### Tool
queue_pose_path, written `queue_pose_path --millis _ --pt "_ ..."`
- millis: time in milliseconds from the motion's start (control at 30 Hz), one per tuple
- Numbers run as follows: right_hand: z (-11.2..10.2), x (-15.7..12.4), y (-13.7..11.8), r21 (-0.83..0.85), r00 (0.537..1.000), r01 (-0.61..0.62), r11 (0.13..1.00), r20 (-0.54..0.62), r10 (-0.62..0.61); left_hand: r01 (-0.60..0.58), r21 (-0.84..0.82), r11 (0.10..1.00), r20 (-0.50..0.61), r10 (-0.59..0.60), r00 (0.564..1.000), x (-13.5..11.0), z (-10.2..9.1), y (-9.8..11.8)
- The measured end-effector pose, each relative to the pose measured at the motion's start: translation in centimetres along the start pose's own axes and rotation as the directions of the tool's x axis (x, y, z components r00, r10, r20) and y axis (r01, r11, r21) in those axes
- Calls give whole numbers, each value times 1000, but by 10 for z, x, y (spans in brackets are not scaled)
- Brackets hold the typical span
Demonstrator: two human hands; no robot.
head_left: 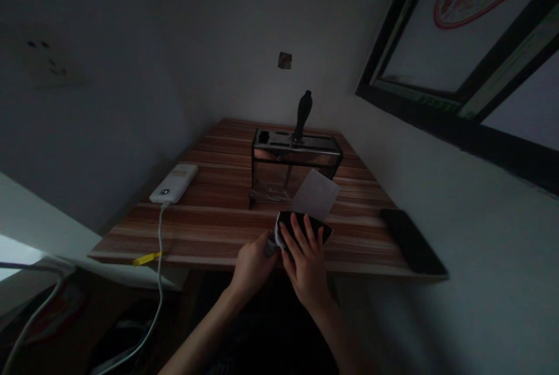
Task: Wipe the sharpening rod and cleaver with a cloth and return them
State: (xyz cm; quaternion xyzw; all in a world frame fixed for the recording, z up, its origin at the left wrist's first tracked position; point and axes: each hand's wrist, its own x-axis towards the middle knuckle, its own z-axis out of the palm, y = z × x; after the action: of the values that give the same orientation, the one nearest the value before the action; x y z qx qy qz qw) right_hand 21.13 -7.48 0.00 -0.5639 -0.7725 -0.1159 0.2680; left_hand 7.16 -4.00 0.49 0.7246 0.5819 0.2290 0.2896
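Note:
My right hand (304,255) lies with its fingers spread over a flat black, pouch-like thing (286,220) with a pale edge, near the table's front edge. Beside it my left hand (253,264) is closed on a crumpled grey bit (271,243) at the left side of that black thing; whether the two are one piece I cannot tell. A pale translucent sheet (317,193) lies just beyond the fingers. Behind stands a metal-framed device (297,156) with clear sides, and a black lever handle (304,110) rises from its top.
The wood-striped table (218,174) meets walls on several sides. At the left sits a white power bank (174,183) with a white cable (160,282) and yellow tag (147,258). A black phone-like slab (413,241) lies at the right edge. A framed picture (437,55) hangs above.

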Motion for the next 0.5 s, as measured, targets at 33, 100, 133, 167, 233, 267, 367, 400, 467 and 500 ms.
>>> queue_pose_path --millis 33,100,133,167,233,267,367,400,467,500 --pt "1 -3 -3 8 1000 3 1000 3 -3 -7 -12 1000 3 7 1000 0 0 0" --pt "4 -8 -9 26 1000 5 1000 7 -5 -12 -23 1000 15 12 1000 0 -1 -1" --pt "4 -10 -11 35 1000 4 999 9 -4 -9 -20 1000 23 10 1000 0 -2 -1" --pt "5 -11 -13 42 1000 1 999 10 -2 -6 -15 1000 28 6 1000 0 -2 -1" --pt "5 -12 -14 52 1000 -8 999 9 7 -5 -9 1000 27 5 1000 0 -2 0" --pt "5 -12 -15 54 1000 -10 998 8 9 -9 -14 1000 21 9 1000 0 -3 0" --pt "4 -12 -14 53 1000 -4 999 6 4 -19 -36 999 11 20 1000 0 -3 1" --pt "4 -11 -13 51 1000 -1 999 4 0 -18 -42 999 13 18 1000 0 -3 2" --pt "4 -11 -13 47 1000 5 999 -3 -5 -9 -47 999 20 10 1000 0 -3 2" --pt "5 -11 -13 45 1000 6 999 -5 -5 -6 -51 999 22 7 1000 0 -3 2"
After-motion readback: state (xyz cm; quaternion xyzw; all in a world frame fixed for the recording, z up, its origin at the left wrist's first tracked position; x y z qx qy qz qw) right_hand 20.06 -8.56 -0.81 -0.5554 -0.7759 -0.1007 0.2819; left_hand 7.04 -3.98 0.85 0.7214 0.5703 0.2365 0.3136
